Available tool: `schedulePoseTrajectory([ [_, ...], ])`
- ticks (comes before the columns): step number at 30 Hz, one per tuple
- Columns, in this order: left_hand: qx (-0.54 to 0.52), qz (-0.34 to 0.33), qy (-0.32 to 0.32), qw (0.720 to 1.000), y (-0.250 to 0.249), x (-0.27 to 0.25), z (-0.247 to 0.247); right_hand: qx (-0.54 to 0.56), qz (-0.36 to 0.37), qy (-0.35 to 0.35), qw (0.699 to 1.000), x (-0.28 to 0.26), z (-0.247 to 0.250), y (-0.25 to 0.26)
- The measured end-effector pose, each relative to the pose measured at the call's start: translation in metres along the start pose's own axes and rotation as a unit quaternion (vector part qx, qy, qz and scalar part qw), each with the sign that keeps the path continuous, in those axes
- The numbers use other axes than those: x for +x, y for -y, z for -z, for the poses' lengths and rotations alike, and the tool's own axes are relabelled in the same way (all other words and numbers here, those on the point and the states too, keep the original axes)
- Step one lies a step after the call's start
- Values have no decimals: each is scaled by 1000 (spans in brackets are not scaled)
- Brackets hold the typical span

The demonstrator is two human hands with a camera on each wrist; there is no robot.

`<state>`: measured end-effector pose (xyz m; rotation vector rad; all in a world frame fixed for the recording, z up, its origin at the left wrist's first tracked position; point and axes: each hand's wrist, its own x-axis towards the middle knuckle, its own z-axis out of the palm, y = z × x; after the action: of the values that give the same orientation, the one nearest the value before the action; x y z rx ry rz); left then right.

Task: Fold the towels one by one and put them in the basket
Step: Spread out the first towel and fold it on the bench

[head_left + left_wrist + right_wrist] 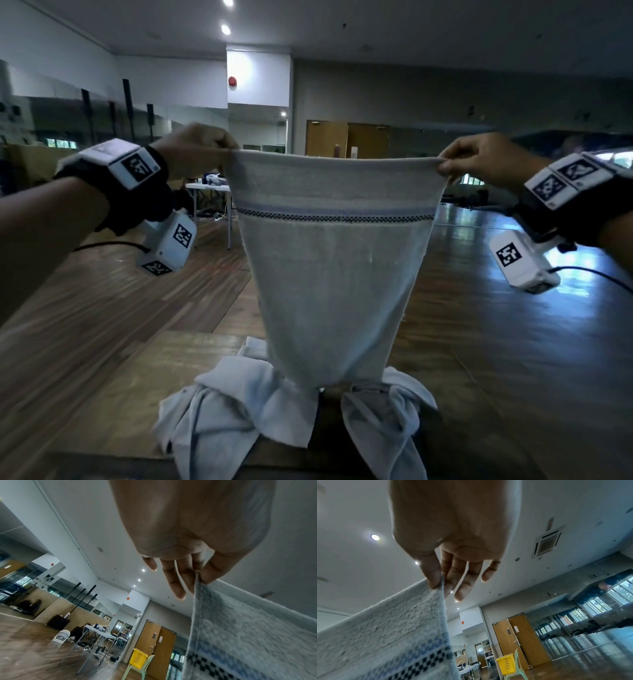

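Your left hand (195,150) pinches the top left corner of a pale towel (332,260) between thumb and forefinger; your right hand (486,161) pinches the top right corner the same way. In both wrist views the other fingers (176,586) hang loose and fairly straight beside the pinch. The towel hangs stretched between your hands in front of you, top edge nearly level, a blue band with a dark checked stripe (335,216) running across its upper part. Its lower end narrows down to the heap of other towels (239,407), pale and crumpled on the brown wooden worktop (102,394) below; contact between the two can't be told. The yellow basket (506,663) sits on a light green plastic chair (517,669) well away across the room, near the wooden doors (522,639); it also shows in the left wrist view. A white folding table (99,632) with clutter stands on the wood floor farther left. Both wrists carry white tagged camera boxes (168,243).
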<state>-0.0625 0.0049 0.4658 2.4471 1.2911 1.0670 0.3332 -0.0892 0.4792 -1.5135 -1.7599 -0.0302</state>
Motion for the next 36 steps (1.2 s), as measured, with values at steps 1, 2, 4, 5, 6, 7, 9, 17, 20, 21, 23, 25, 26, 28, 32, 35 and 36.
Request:
schedulePoseTrajectory([
  [1, 0, 1, 1, 1000, 5, -2, -5, -3, -3, 4, 1000, -2, -5, -3],
  [2, 2, -1, 1, 1000, 10, -4, -10, -5, -7, 9, 1000, -5, -11, -7],
  [4, -10, -8, 13, 1000, 21, -10, -25, 12, -18, 18, 1000, -11, -24, -19],
  [5, -23, -9, 24, 999, 29, -14, -33, 21, -25, 22, 999, -15, -32, -28],
  [6, -29, -9, 37, 999, 37, -19, -43, 23, -33, 30, 999, -21, -41, -37],
  [7, -28, -10, 53, 998, 48, -24, -55, 20, -40, 44, 998, -28, -52, -47],
  [9, -19, -16, 96, 995, 70, -40, -83, 18, -47, 83, 995, -50, -79, -69],
  [17, 193, -37, 322, 926, 168, -144, -246, -24, -124, 270, 955, -176, -220, -171],
  [20, 258, -59, 351, 899, 196, -172, -292, -66, -128, 320, 937, -207, -261, -188],
  [21, 254, -55, 356, 898, 204, -176, -301, -81, -131, 329, 932, -212, -270, -191],
  [23, 242, -53, 348, 904, 213, -180, -313, -102, -129, 323, 932, -215, -283, -196],
  [25, 233, -46, 319, 917, 215, -177, -322, -110, -123, 298, 940, -209, -294, -202],
  [26, 233, -42, 299, 924, 214, -173, -326, -107, -119, 284, 945, -204, -299, -204],
  [28, 237, -31, 262, 935, 214, -162, -333, -113, -112, 263, 951, -191, -311, -212],
  [32, 234, -19, 237, 943, 216, -133, -349, -109, -91, 219, 965, -164, -333, -227],
  [35, 220, -2, 222, 950, 222, -111, -363, -143, -86, 200, 966, -149, -347, -238],
  [36, 219, 5, 218, 951, 226, -104, -367, -160, -87, 197, 963, -144, -352, -242],
])
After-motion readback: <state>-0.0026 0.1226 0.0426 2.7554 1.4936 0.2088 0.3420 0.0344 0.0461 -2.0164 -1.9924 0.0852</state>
